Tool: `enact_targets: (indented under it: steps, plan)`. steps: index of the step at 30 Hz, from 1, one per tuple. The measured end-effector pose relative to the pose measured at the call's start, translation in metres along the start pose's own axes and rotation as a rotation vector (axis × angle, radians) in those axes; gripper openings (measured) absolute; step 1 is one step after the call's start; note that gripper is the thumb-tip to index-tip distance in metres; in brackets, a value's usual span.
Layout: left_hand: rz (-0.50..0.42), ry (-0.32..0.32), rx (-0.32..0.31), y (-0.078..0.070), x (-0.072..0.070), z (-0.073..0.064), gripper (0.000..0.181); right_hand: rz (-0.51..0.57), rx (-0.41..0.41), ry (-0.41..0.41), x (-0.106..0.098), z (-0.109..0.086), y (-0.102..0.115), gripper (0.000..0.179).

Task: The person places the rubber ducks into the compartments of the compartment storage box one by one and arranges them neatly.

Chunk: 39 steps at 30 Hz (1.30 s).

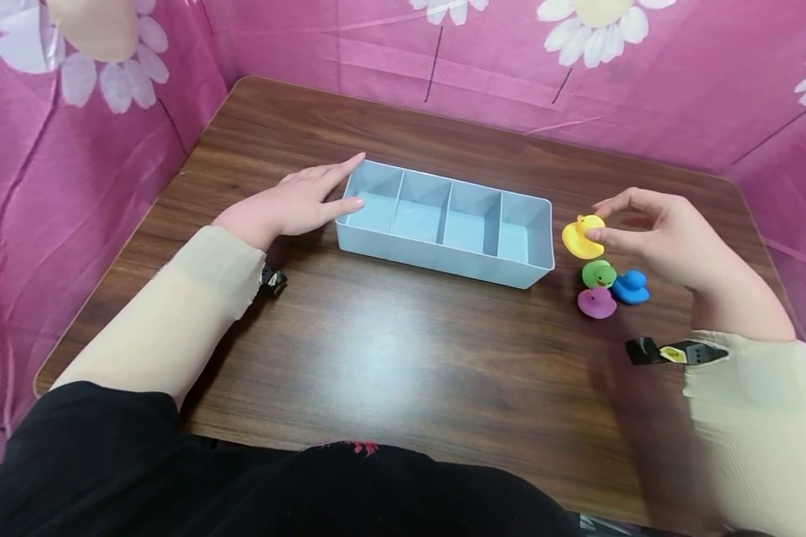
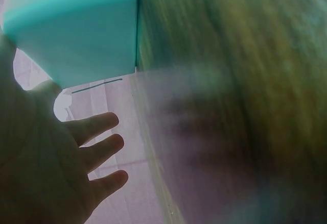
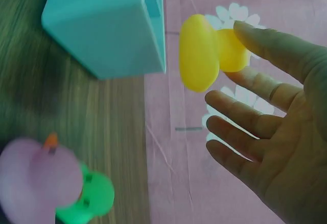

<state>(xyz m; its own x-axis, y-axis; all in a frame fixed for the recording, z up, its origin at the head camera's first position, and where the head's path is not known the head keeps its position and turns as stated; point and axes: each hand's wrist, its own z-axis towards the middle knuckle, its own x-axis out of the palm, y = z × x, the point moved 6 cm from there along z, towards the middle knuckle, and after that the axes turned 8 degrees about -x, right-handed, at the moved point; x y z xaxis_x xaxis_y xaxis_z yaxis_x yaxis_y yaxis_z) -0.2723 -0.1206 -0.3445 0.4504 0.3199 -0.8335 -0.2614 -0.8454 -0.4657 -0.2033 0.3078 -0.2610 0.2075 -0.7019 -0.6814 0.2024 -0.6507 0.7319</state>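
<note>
My right hand (image 1: 672, 227) pinches a yellow rubber duck (image 1: 580, 237) by its head between thumb and forefinger, up off the table. In the right wrist view the duck (image 3: 199, 53) hangs to the right of the box, apart from it. A green duck (image 1: 598, 274), a blue duck (image 1: 631, 287) and a purple duck (image 1: 597, 303) sit close together below that hand. The light-blue box (image 1: 436, 256) has several compartments in a row, with no duck inside. At its left end my left hand (image 1: 295, 200) rests against the wall with fingers extended.
The brown wooden table (image 1: 376, 373) carries everything. Pink cloth (image 1: 376, 45) with white flowers hangs around its back and sides. Each wrist wears a small black camera strap (image 1: 675, 352).
</note>
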Motion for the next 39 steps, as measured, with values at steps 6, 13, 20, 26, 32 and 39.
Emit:
enact_targets:
  steps: [6,13,20,26,32,39]
  plan:
    - [-0.013,0.01,-0.007,0.0,0.0,0.0,0.075,0.015,-0.019,0.046,0.008,0.015,0.017,0.028]
    - [-0.037,0.01,-0.013,0.003,0.0,-0.001,0.075,0.035,-0.058,0.084,0.023,0.033,0.037,0.029]
    - [-0.038,0.002,-0.007,0.004,0.0,0.001,0.076,0.042,-0.114,0.1,0.042,0.051,0.052,0.028]
    - [-0.038,-0.009,0.0,0.007,0.0,0.003,0.077,0.095,-0.174,0.096,0.06,0.067,0.066,0.027]
    - [-0.038,-0.012,-0.001,0.008,0.0,0.003,0.077,0.083,-0.213,0.088,0.08,0.083,0.082,0.026]
    - [-0.017,-0.024,0.007,0.009,0.0,0.005,0.078,0.047,-0.285,0.074,0.104,0.098,0.1,0.023]
